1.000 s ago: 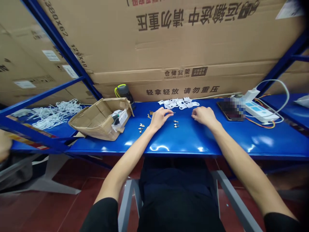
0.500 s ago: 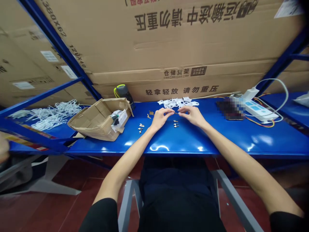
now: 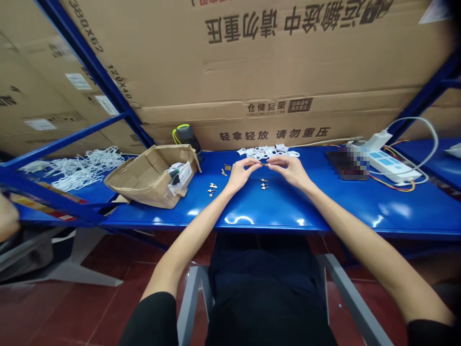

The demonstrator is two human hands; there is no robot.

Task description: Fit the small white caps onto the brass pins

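Note:
My left hand (image 3: 240, 174) and my right hand (image 3: 291, 171) meet fingertip to fingertip above the blue shelf (image 3: 288, 206). Both are closed in a pinch, with a tiny thin piece between them too small to name. Just below the fingertips lie a few small metal pins with pale ends (image 3: 264, 186). Left of my left wrist are similar small pale-and-metal parts (image 3: 212, 191). Small brass-coloured pieces (image 3: 227, 167) rest beside my left hand. Behind the hands spreads a pile of white plastic parts (image 3: 261, 152), some with round holes.
At left stands an open cardboard box (image 3: 142, 185) with small packed items, a dark bottle (image 3: 190, 137) behind it. White bent wires (image 3: 86, 168) are heaped farther left. At right are a pixelated dark object (image 3: 347, 166) and a power strip (image 3: 394, 166) with cables. Another person's arm shows at far left.
My fingertips have drawn slightly closer together, and the brass-coloured piece between them shows less. The whole view has shifted a little; the parts on the shelf stay put.

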